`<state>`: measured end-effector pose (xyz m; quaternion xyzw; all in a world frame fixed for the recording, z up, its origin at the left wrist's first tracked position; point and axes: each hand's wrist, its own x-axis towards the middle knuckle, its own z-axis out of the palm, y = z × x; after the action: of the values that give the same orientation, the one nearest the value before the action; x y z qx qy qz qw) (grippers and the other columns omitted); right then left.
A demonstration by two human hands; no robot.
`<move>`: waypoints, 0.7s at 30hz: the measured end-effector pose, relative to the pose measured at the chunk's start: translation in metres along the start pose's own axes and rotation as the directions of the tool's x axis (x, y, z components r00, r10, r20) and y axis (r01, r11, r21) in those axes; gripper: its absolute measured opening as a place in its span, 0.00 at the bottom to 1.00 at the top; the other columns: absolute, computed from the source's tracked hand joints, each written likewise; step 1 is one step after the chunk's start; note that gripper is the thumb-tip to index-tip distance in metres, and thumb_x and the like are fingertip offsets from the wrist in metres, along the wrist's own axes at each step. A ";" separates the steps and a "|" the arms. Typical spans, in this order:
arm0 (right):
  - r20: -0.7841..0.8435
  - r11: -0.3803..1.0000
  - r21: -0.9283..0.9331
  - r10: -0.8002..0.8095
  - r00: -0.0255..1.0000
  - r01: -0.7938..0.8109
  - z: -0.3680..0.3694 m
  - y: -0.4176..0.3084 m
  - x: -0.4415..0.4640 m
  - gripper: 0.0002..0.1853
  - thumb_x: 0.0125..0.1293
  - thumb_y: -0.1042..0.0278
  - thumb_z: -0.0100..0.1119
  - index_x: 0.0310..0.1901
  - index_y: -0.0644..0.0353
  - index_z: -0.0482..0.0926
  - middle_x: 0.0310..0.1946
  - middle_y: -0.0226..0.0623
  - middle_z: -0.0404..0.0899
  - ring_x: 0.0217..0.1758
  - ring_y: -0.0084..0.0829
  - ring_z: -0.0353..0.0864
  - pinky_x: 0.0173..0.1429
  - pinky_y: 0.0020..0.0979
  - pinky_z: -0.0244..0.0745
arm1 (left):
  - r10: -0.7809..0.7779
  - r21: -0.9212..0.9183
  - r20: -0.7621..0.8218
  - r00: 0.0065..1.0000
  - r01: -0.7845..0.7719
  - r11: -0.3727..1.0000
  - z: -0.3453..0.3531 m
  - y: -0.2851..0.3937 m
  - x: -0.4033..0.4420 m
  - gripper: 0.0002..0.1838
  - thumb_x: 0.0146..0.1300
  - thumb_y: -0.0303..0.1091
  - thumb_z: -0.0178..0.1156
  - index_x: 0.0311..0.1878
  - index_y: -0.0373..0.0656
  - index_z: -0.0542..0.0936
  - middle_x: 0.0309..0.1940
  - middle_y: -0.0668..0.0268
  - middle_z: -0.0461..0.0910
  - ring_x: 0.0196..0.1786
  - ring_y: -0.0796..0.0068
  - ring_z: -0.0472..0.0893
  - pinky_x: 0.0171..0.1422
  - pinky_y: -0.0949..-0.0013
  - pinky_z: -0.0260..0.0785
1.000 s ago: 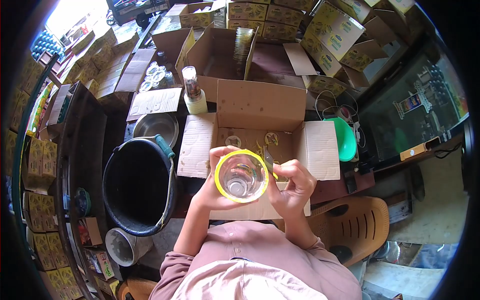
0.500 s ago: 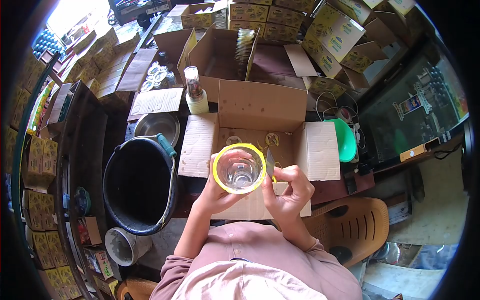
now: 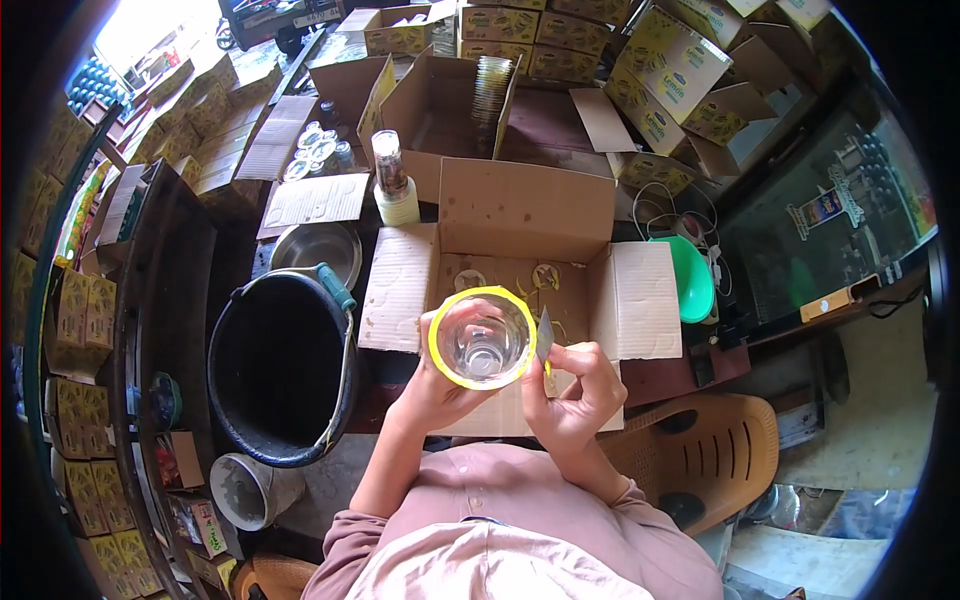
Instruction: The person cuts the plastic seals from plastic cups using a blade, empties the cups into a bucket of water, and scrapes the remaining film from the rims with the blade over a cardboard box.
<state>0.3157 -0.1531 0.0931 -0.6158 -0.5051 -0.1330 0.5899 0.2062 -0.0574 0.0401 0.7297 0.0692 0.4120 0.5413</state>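
My left hand is wrapped round a clear plastic cup, whose open mouth faces me and has a yellow rim. Between the thumb and fingers of my right hand is a thin grey blade, upright beside the right edge of the cup. A bit of yellow strip shows at those fingertips. Both hands are over the near side of an open cardboard box. Inside it lie several yellow-edged scraps.
A black bucket with a handle stands left, near a metal bowl. Behind the box are a stack of cups and an upright clear container. A green bowl and a brown chair are at right.
The cup has shifted very slightly right and its yellow rim is turned a little. My right hand has dropped slightly, the blade still beside the rim.
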 end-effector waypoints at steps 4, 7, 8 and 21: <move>0.003 0.999 -0.047 -0.002 1.000 0.002 0.000 -0.001 0.000 0.10 0.43 0.80 0.65 0.29 0.62 0.76 0.20 0.34 0.75 0.21 0.24 0.75 0.22 0.21 0.64 | 0.019 0.062 -0.014 1.000 -0.018 0.998 0.000 -0.001 -0.002 0.43 0.45 0.24 0.70 0.60 0.38 0.52 0.54 0.54 0.62 0.52 0.64 0.73 0.55 0.66 0.67; 0.038 0.998 -0.058 0.026 0.999 -0.024 -0.002 -0.003 0.003 0.11 0.43 0.83 0.65 0.31 0.63 0.78 0.22 0.37 0.76 0.22 0.27 0.77 0.26 0.23 0.70 | 0.045 0.163 0.005 0.999 -0.045 0.986 -0.002 0.002 -0.002 0.42 0.44 0.25 0.70 0.60 0.38 0.54 0.53 0.54 0.62 0.51 0.63 0.73 0.54 0.66 0.67; 0.048 0.999 -0.035 0.036 0.998 -0.034 -0.003 -0.003 0.004 0.11 0.42 0.83 0.65 0.31 0.63 0.78 0.22 0.37 0.77 0.22 0.27 0.78 0.26 0.23 0.70 | 0.040 0.161 0.010 0.999 -0.042 0.986 -0.003 0.003 -0.003 0.42 0.44 0.25 0.70 0.60 0.38 0.55 0.52 0.55 0.62 0.51 0.63 0.73 0.55 0.66 0.67; 0.044 0.999 -0.040 0.032 0.999 -0.031 0.001 0.002 0.005 0.11 0.42 0.83 0.66 0.29 0.64 0.76 0.21 0.34 0.74 0.22 0.22 0.75 0.24 0.19 0.66 | -0.079 0.070 0.084 0.993 0.073 0.995 -0.011 0.002 -0.005 0.41 0.45 0.26 0.69 0.61 0.37 0.57 0.52 0.58 0.62 0.55 0.64 0.69 0.59 0.65 0.64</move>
<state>0.3195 -0.1497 0.0951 -0.6378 -0.5056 -0.1197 0.5685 0.1948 -0.0531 0.0395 0.7613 0.0869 0.3565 0.5346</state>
